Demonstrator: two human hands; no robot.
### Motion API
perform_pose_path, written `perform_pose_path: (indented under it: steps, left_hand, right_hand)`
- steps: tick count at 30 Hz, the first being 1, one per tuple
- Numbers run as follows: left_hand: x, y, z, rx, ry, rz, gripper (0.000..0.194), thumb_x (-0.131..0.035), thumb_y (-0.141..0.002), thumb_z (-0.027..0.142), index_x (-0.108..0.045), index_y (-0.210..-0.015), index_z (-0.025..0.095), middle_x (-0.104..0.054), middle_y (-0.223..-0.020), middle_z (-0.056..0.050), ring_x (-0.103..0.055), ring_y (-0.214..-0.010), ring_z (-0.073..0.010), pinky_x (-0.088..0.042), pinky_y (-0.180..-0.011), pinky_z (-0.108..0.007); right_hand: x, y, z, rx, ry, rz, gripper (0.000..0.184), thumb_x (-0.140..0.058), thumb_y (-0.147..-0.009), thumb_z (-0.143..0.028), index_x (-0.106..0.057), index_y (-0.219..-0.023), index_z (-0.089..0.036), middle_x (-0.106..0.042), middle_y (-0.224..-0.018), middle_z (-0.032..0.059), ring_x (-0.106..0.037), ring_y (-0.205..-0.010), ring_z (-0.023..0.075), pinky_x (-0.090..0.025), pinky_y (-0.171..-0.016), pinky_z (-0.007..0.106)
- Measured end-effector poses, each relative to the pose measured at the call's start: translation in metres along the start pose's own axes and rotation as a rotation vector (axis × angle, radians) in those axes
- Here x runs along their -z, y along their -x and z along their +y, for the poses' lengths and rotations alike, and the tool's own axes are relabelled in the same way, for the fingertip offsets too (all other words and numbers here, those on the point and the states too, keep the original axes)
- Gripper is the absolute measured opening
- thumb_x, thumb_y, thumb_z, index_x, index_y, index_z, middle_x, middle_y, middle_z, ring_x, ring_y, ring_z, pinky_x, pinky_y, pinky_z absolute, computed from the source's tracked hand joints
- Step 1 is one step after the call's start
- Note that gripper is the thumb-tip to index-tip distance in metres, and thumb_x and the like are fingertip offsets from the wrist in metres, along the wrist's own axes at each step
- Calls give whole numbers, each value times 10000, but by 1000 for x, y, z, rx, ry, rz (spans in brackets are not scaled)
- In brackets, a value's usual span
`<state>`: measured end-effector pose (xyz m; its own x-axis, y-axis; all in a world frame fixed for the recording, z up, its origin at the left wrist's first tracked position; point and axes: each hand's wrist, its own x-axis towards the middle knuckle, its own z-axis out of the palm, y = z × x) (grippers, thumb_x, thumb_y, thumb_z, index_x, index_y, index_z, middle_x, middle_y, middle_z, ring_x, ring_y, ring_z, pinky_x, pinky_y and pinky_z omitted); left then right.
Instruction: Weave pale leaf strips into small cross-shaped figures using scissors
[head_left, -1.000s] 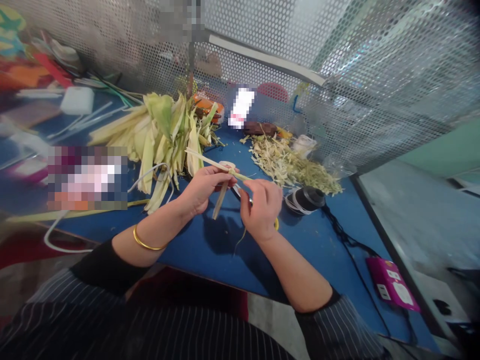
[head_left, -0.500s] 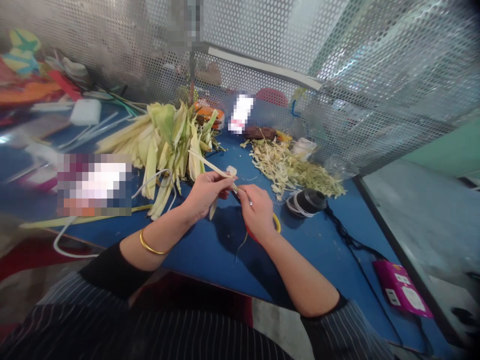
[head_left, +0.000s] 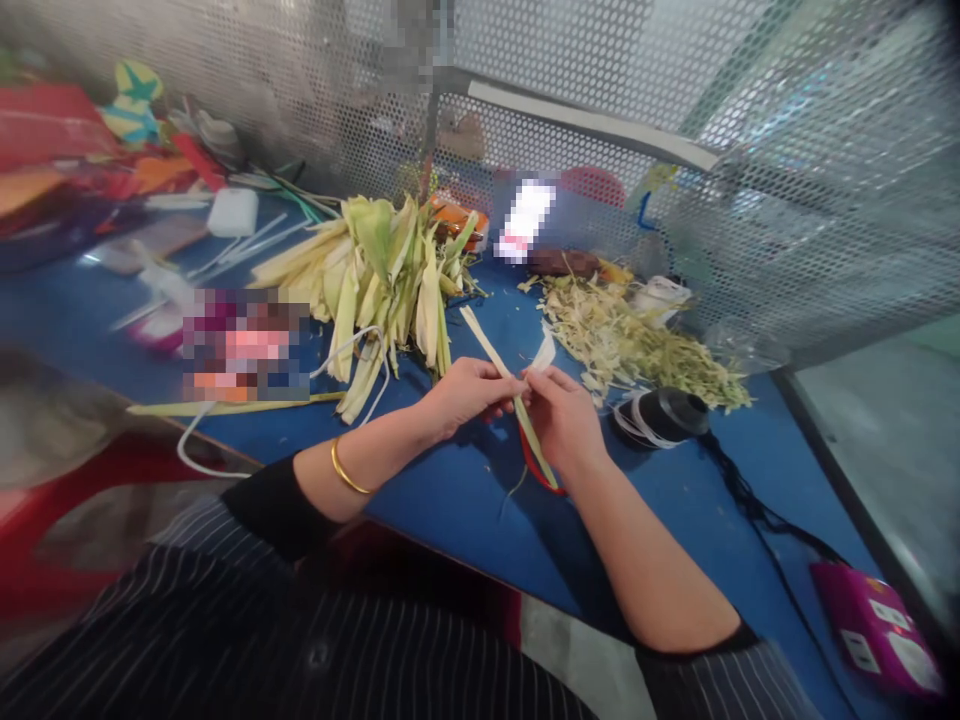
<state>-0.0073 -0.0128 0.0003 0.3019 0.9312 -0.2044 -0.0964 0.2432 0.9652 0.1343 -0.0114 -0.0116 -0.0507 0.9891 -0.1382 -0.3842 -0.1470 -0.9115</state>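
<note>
My left hand (head_left: 478, 393) pinches a long pale green strip of corn husk (head_left: 491, 345), which slants down toward me past the fingers. Touching it at the fingertips, my right hand (head_left: 568, 420) is closed on a whitish piece of husk (head_left: 545, 347) that sticks up above the thumb. Under the right palm shows a red loop (head_left: 534, 462), like a scissors handle, mostly hidden; whether the right hand also grips it I cannot tell. Beyond my left hand lies a large bundle of corn husks (head_left: 375, 270).
A heap of shredded husk (head_left: 645, 340) lies beyond my right hand. Close by is a black spool-like object (head_left: 664, 415) wound with white cord, its cable running to a purple power strip (head_left: 874, 625). A phone (head_left: 529, 215) leans on the perforated metal screen (head_left: 600, 60). A white cable (head_left: 191, 445) crosses the left edge.
The husk strip has turned steeper, its lower end now across my right hand. A whitish piece now stands up from my right fingers. The yellow part under that hand no longer shows. The view shifted left.
</note>
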Motion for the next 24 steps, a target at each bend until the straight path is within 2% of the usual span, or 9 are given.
perform_pose_path:
  steps: [4,7,12,14,17,20,24]
  left_hand:
    - [-4,4,3,52,-45,49,188,-680,-678,315,-665,-631,134,-575,-541,-18,-481,-459,-81,-389,-482,-248]
    - [-5,5,3,35,-47,53,242,-702,-672,331,-632,-546,137,-549,-486,-16,-422,-405,-67,-352,-434,-238]
    - [-3,3,2,63,81,27,171,-685,-715,291,-676,-660,129,-622,-590,-48,-534,-486,-93,-432,-508,-242]
    - [0,2,5,46,133,48,182,-684,-735,306,-676,-700,128,-648,-645,-56,-554,-514,-90,-451,-537,-236]
    - [5,2,11,5,204,106,262,-655,-780,377,-662,-707,126,-667,-695,-63,-570,-538,-85,-461,-557,-224]
    - [8,0,14,6,250,130,305,-638,-793,425,-677,-752,125,-663,-712,-58,-582,-564,-90,-466,-563,-224]
    - [8,-5,9,-14,207,163,211,-715,-733,324,-668,-737,119,-601,-612,-13,-523,-498,-63,-416,-505,-198]
  right_hand:
    - [-1,2,1,15,25,62,196,-769,-626,-256,-594,-621,-168,-555,-535,-39,-483,-478,81,-403,-481,227]
    - [0,1,3,18,50,91,177,-756,-639,-269,-609,-677,-179,-563,-544,-41,-486,-455,89,-400,-452,235]
    - [4,-4,2,49,197,48,225,-717,-697,-392,-636,-756,-191,-571,-567,-35,-502,-472,103,-407,-467,246]
    - [5,-5,-2,111,313,31,275,-677,-728,-461,-646,-788,-194,-614,-635,-16,-541,-528,117,-431,-515,252]
    - [6,-3,-11,193,570,-83,317,-589,-793,-511,-637,-807,-198,-644,-709,2,-574,-575,133,-451,-585,270]
    - [8,0,-16,322,888,-136,313,-530,-847,-489,-592,-748,-199,-593,-626,-20,-523,-522,118,-401,-562,259]
    - [12,3,-15,523,1150,-115,323,-524,-870,-435,-542,-656,-194,-497,-543,-41,-426,-527,103,-321,-543,243]
